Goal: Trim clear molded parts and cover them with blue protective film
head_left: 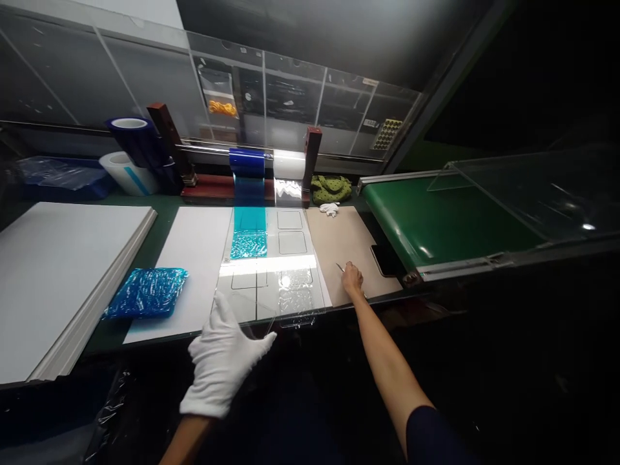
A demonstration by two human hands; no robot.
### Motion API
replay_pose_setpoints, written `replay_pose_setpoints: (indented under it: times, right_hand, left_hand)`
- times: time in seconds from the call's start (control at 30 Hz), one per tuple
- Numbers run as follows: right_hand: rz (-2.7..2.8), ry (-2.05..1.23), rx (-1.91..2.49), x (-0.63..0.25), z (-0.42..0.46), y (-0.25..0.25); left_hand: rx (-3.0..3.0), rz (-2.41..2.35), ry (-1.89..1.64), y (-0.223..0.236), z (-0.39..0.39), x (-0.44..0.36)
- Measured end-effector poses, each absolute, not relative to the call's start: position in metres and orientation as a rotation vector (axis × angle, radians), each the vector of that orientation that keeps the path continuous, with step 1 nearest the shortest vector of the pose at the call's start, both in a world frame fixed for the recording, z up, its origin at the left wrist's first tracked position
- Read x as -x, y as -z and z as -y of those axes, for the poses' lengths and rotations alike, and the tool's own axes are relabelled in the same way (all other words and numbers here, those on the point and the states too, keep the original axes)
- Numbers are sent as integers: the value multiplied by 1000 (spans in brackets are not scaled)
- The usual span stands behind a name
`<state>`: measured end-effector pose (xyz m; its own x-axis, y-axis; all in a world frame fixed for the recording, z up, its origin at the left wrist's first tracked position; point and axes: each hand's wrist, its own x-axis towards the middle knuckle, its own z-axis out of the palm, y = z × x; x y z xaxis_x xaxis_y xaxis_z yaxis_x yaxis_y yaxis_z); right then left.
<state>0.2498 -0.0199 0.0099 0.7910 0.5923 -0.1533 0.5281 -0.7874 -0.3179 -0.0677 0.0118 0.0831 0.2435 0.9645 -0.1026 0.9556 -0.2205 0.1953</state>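
Observation:
My left hand (pixel 223 358), in a white glove, is at the table's front edge with thumb and forefinger spread wide. Thin clear edges show between them, but I cannot tell whether they belong to something held. Beyond it lies a clear sheet (pixel 245 303) with dark rectangular outlines beneath. Blue film (pixel 249 219) and clear film (pixel 295 300) lie over parts of it. My bare right hand (pixel 352 281) is closed on a thin pointed tool (pixel 340 267), too small to name exactly, above brown board (pixel 334 239).
Film rolls (pixel 247 163) hang on a rod behind. Stacked white sheets (pixel 62 271) and a blue film-wrapped bundle (pixel 150 294) are at left. A phone (pixel 386 260), a green conveyor belt (pixel 445 216), a crumpled white glove (pixel 329 208) and a green pouch (pixel 332 188) are at right.

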Motion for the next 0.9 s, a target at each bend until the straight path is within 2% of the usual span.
replay_pose_setpoints:
  times: [0.13, 0.3, 0.47, 0.7, 0.9]
  right_hand:
    - [1104, -354, 2640, -233, 20, -25]
    - [1692, -364, 2153, -155, 39, -42]
    - [1861, -322, 2023, -120, 19, -41]
    - [1947, -268, 1932, -154, -8, -17]
    - [2102, -162, 1848, -238, -54, 3]
  left_hand:
    - [-2392, -1861, -76, -76, -25, 34]
    - [-2411, -1866, -47, -66, -46, -3]
    - [-2432, -1847, -20, -58, -59, -33]
    - [-2357, -1842, -45, -47, -73, -65]
    - [-2238, -1988, -107, -37, -81, -44]
